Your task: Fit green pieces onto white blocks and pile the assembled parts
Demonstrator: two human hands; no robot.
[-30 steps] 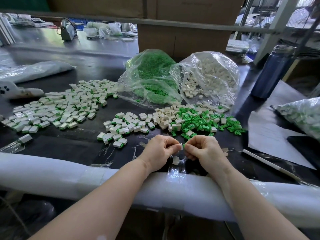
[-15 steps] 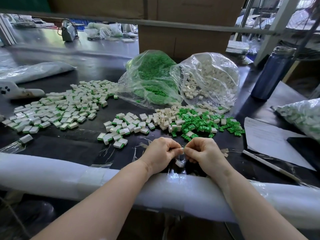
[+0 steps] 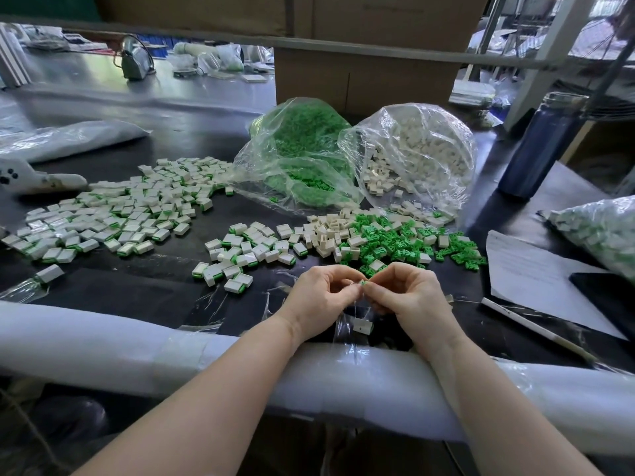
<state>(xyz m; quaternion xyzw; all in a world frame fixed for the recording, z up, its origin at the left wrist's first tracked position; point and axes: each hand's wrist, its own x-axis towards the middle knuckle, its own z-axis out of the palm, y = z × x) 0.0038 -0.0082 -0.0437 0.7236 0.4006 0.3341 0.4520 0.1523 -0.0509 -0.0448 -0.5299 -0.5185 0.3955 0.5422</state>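
Observation:
My left hand [image 3: 323,293] and my right hand [image 3: 409,293] meet fingertip to fingertip over the near table edge, pinching a small green piece [image 3: 363,283] and a white block mostly hidden by my fingers. One loose white block [image 3: 362,326] lies on the table just below my hands. Loose green pieces [image 3: 395,242] and white blocks [image 3: 326,235] are heaped just beyond. Assembled parts lie in a small group [image 3: 240,255] and a large spread [image 3: 113,214] to the left.
Two clear bags stand at the back, one of green pieces [image 3: 302,156], one of white blocks [image 3: 422,149]. A blue bottle [image 3: 539,146] stands at right, with paper [image 3: 536,269] and another bag [image 3: 604,231]. A padded white rail [image 3: 103,341] lines the near edge.
Both hands stay together at the same spot; the fingers have shifted slightly around the pinched piece, and a bit of green now shows between the fingertips.

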